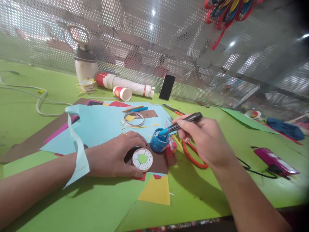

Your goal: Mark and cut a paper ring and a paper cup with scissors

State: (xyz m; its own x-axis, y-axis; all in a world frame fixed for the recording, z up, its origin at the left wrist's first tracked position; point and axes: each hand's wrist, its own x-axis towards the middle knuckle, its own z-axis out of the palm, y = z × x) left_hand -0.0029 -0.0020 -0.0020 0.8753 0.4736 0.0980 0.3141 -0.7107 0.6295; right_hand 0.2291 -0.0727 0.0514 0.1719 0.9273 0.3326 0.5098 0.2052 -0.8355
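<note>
My right hand [200, 135] is closed around a black marker [185, 121], whose blue-coated end dips into the mouth of a small jar of blue paint [159, 144]. Just left of the jar, my left hand [120, 153] curls round a white disc [142, 159] and grips it at its side. A green hexagon fills the disc's middle, with dark lines and blue dots around it. Brown card [160, 163] lies under the disc and jar. Scissors with orange handles [195, 155] rest below my right hand.
Light blue paper [101, 129] and green paper [96, 199] cover much of the table, with a roll of tape [134, 119] on top. Behind stand a jug [85, 66] and a phone [167, 87], beside stacked paper cups [127, 85]. A purple corded device [275, 161] lies right.
</note>
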